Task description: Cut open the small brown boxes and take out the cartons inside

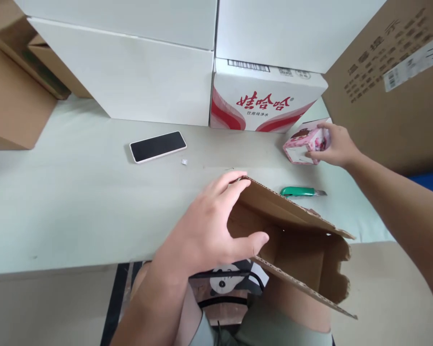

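An open brown cardboard box (303, 250) is tilted at the table's front edge, its hollow inside facing up toward me. My left hand (216, 226) grips its left end, fingertips over the far edge and thumb across the opening. At the right of the table my right hand (334, 144) is closed around a small pink and white box (303, 144), thumb on its near side. Between the two boxes lies a green utility knife (299, 191), with its blade showing and pointing right.
A phone-like black slab with a pale rim (158, 146) and a tiny white piece (184, 162) lie on the pale table (75, 206). White cartons (159, 77) and a red-and-white water carton (267, 101) line the back. Large brown cartons (389, 105) stand at both sides.
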Action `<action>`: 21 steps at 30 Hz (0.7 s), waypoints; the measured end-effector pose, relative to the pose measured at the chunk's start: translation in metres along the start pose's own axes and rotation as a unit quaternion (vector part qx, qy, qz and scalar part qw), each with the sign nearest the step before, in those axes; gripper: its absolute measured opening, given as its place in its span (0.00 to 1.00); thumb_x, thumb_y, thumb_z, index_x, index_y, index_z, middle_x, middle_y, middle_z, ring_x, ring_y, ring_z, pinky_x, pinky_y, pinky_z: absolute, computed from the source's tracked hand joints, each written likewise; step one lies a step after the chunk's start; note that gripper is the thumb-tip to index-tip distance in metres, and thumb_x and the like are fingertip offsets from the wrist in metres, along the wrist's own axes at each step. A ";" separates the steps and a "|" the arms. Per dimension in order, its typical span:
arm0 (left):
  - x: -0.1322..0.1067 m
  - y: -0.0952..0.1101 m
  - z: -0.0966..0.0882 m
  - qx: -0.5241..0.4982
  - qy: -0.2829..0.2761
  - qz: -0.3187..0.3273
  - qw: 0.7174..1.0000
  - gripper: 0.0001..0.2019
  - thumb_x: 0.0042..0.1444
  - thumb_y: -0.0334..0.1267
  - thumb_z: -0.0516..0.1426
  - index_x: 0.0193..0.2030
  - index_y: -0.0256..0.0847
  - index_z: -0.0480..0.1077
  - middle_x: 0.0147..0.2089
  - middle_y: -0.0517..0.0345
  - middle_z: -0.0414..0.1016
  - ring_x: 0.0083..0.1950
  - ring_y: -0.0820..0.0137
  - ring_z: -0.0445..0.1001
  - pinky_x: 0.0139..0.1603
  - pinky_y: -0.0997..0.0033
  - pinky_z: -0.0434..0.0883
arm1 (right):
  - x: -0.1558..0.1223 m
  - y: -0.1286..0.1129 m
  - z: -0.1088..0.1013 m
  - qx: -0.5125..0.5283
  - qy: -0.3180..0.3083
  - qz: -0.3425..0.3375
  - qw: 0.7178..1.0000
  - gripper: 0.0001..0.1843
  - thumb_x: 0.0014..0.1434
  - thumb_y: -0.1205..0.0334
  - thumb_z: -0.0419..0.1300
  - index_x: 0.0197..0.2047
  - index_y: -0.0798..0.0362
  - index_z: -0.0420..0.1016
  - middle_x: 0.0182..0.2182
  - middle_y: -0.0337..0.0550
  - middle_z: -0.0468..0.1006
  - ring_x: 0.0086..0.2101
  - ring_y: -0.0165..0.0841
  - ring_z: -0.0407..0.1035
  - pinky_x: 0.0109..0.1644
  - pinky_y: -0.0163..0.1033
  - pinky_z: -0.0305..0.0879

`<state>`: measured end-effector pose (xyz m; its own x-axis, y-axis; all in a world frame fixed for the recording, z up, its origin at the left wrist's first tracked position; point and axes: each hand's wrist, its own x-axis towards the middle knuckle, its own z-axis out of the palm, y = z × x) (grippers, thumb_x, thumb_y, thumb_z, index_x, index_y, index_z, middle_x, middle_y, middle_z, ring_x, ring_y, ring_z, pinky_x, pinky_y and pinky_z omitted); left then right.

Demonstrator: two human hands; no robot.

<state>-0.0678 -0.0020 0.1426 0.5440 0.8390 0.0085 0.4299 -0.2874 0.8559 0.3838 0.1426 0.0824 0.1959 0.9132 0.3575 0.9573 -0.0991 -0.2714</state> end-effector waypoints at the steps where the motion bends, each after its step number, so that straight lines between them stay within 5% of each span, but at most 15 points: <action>1: 0.000 0.000 0.000 0.002 0.004 0.000 1.000 0.37 0.54 0.52 0.66 0.69 0.41 0.69 0.78 0.45 0.64 0.78 0.46 0.65 0.78 0.46 0.70 | -0.001 0.002 0.002 0.000 -0.008 0.014 1.000 0.52 0.20 0.62 0.84 0.54 0.57 0.82 0.43 0.52 0.78 0.46 0.42 0.71 0.49 0.45 0.68; 5: 0.003 0.001 0.001 0.009 0.022 0.003 1.000 0.34 0.54 0.51 0.66 0.66 0.42 0.71 0.77 0.45 0.66 0.77 0.46 0.67 0.78 0.47 0.71 | -0.016 0.005 -0.008 0.025 -0.028 0.078 0.996 0.53 0.22 0.65 0.84 0.56 0.56 0.78 0.52 0.59 0.78 0.52 0.44 0.72 0.55 0.43 0.69; 9: 0.006 0.001 0.007 0.020 0.046 0.008 0.999 0.31 0.58 0.50 0.63 0.67 0.42 0.70 0.75 0.45 0.68 0.76 0.49 0.68 0.77 0.47 0.71 | -0.037 -0.005 -0.035 0.152 -0.022 0.116 0.981 0.60 0.20 0.67 0.84 0.60 0.52 0.69 0.59 0.63 0.75 0.56 0.45 0.73 0.43 0.37 0.73; 13: 0.005 0.004 0.018 0.027 0.091 0.021 0.995 0.29 0.58 0.49 0.63 0.65 0.40 0.71 0.76 0.44 0.66 0.76 0.49 0.68 0.76 0.46 0.71 | -0.056 -0.037 -0.069 0.325 -0.036 -0.064 0.943 0.56 0.31 0.52 0.84 0.60 0.43 0.60 0.61 0.58 0.73 0.58 0.45 0.74 0.39 0.38 0.76; 16: 0.006 0.009 0.021 0.004 0.193 0.076 0.978 0.25 0.55 0.49 0.64 0.58 0.41 0.75 0.73 0.44 0.70 0.74 0.50 0.70 0.76 0.47 0.71 | -0.067 -0.080 -0.093 0.404 -0.046 -0.213 0.888 0.55 0.35 0.43 0.83 0.61 0.35 0.58 0.62 0.48 0.71 0.62 0.47 0.72 0.45 0.45 0.81; 19: 0.020 0.021 0.008 -0.059 0.273 0.099 0.955 0.24 0.57 0.54 0.63 0.54 0.40 0.76 0.66 0.43 0.76 0.71 0.52 0.73 0.75 0.49 0.71 | -0.076 -0.125 -0.109 0.425 -0.041 -0.265 0.864 0.55 0.36 0.41 0.83 0.61 0.33 0.59 0.61 0.45 0.70 0.63 0.48 0.70 0.54 0.55 0.81; 21: 0.040 0.035 -0.010 -0.119 0.247 0.069 0.959 0.27 0.62 0.61 0.58 0.58 0.42 0.75 0.65 0.46 0.78 0.70 0.53 0.75 0.72 0.49 0.74 | -0.076 -0.149 -0.114 0.440 -0.043 -0.271 0.855 0.54 0.37 0.42 0.83 0.61 0.34 0.58 0.61 0.45 0.70 0.65 0.50 0.68 0.58 0.59 0.80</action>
<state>-0.0379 0.0265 0.1777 0.1508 0.9343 0.3230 0.1703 -0.3464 0.9225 0.2507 0.0430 0.1972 -0.2786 0.7603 0.5868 0.3654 0.6489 -0.6674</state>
